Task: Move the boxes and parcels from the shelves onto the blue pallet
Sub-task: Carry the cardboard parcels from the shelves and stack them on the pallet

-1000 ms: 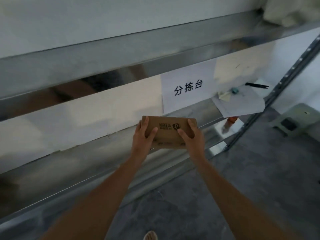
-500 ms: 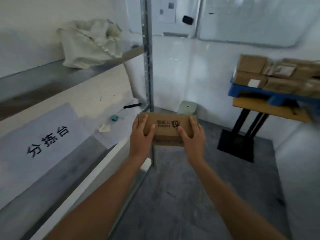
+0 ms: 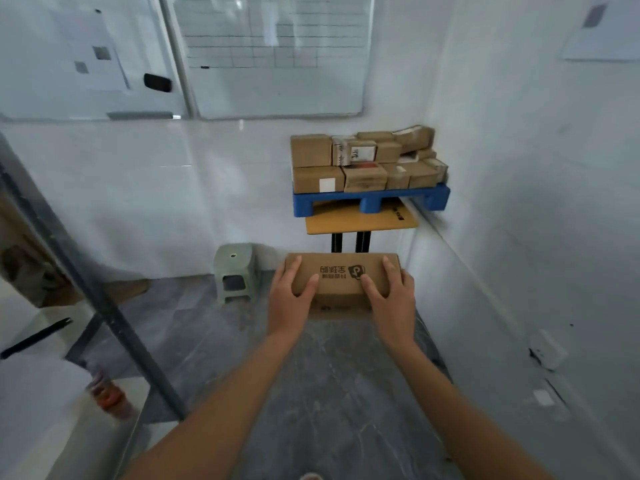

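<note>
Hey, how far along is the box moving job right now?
Done: about two layers of boxes already sit stacked on the blue pallet. In hand: one cardboard box, gripped at its ends by the left hand and right hand, carried above the floor short of the pallet. Left: setting this box on the stack. The shelf is barely in view, so what remains there cannot be told.

Both bare forearms are extended forward, converging toward the middle. A cardboard box point(image 3: 341, 280) is gripped at its ends — the left hand point(image 3: 290, 303) at the left end, the right hand point(image 3: 393, 301) at the right — with thumbs laid over the top face.
</note>
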